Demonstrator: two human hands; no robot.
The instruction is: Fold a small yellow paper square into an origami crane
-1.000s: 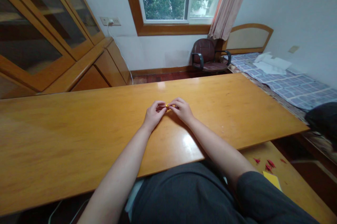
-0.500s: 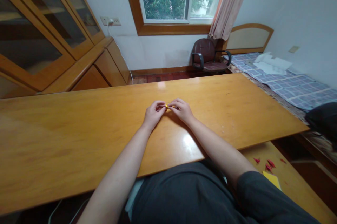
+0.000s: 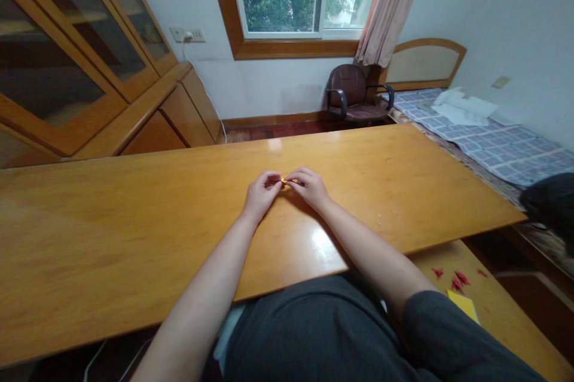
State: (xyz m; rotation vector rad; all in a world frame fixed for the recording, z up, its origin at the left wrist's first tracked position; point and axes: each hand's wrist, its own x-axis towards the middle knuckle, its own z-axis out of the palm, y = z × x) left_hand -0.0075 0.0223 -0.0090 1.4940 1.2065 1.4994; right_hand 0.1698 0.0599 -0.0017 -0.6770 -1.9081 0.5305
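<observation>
Near the middle of the wooden table [image 3: 147, 232], my left hand [image 3: 261, 193] and my right hand [image 3: 309, 186] meet fingertip to fingertip. Between them is a small piece of folded yellow paper [image 3: 284, 180]. Thumb and fingers of both hands are closed on it, one hand at each side. Most of the paper is covered by the fingers, so its folded shape cannot be made out.
On a lower wooden surface [image 3: 506, 310] at the right lie several small red folded-paper pieces [image 3: 461, 278] and a yellow paper sheet [image 3: 464, 305]. Beyond the table stand a chair [image 3: 347, 92], a bed [image 3: 488, 137] and a glass-door cabinet [image 3: 89, 41]. A black bag-like object [image 3: 549, 205] sits at the right edge.
</observation>
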